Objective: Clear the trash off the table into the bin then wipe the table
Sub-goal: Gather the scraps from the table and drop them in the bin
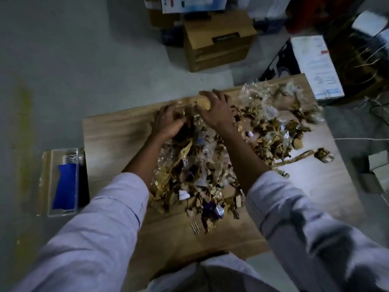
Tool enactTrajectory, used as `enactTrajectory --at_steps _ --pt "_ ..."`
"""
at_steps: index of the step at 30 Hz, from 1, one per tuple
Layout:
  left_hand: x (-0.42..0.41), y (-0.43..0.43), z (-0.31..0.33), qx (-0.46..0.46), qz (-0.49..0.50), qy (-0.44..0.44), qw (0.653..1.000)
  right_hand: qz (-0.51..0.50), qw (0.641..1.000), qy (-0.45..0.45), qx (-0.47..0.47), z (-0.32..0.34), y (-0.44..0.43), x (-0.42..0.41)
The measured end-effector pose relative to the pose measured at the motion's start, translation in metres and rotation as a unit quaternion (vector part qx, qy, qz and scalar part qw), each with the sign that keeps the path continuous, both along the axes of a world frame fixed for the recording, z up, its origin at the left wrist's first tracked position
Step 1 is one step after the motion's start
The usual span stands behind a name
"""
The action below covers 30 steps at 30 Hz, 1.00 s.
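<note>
A wooden table (pixel 113 135) carries a wide heap of trash (pixel 210 169): brown paper scraps, gold foil, crumpled clear plastic. My left hand (pixel 168 121) lies at the far left of the heap with curled fingers gripping scraps. My right hand (pixel 216 110) is beside it at the table's far edge, fingers curled round a round tan piece (pixel 203 104). On the floor left of the table stands a clear bin (pixel 45 182) holding a blue item (pixel 65 186).
Cardboard boxes (pixel 216 39) stand on the floor beyond the table. A white and black box (pixel 315 64) sits at the far right corner. Cables (pixel 362 138) and small boxes (pixel 379 171) lie on the floor at the right. Loose scraps (pixel 322 154) lie apart at the heap's right.
</note>
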<state>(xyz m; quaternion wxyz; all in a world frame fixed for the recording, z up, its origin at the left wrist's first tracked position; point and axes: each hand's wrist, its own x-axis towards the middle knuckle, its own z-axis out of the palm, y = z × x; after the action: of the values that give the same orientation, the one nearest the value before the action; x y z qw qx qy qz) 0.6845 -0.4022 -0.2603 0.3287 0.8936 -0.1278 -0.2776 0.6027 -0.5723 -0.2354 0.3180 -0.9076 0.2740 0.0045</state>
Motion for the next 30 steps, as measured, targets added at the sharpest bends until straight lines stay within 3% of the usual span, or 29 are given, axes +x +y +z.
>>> enactTrajectory --at_steps 3,8,11,14,19,22,26,30 --pt "-0.016 -0.012 -0.006 0.065 0.001 0.025 0.998 0.033 0.993 0.113 -0.025 -0.023 -0.003 0.021" --pt "-0.051 -0.021 -0.015 0.059 -0.035 0.038 0.997 0.077 0.970 0.224 -0.052 -0.037 0.007 -0.002" --pt "-0.060 -0.019 -0.015 0.026 -0.038 0.016 0.999 0.053 0.983 0.166 -0.055 -0.041 0.012 -0.026" --pt "-0.067 -0.017 -0.005 -0.070 0.006 0.015 0.997 0.024 0.998 0.030 -0.041 -0.035 0.014 -0.054" --pt "-0.105 -0.008 0.049 -0.191 0.027 -0.052 0.980 -0.012 0.990 -0.135 -0.030 0.003 0.039 -0.094" --pt "-0.133 0.007 0.053 -0.177 -0.021 -0.075 0.981 -0.012 0.990 -0.134 -0.037 0.013 0.061 -0.118" --pt "-0.152 0.029 0.046 -0.046 -0.076 -0.060 0.994 -0.006 1.000 0.001 -0.014 0.007 0.080 -0.139" --pt "-0.167 0.044 0.060 -0.062 -0.098 -0.101 0.988 -0.072 0.995 -0.032 -0.062 0.019 0.086 -0.157"
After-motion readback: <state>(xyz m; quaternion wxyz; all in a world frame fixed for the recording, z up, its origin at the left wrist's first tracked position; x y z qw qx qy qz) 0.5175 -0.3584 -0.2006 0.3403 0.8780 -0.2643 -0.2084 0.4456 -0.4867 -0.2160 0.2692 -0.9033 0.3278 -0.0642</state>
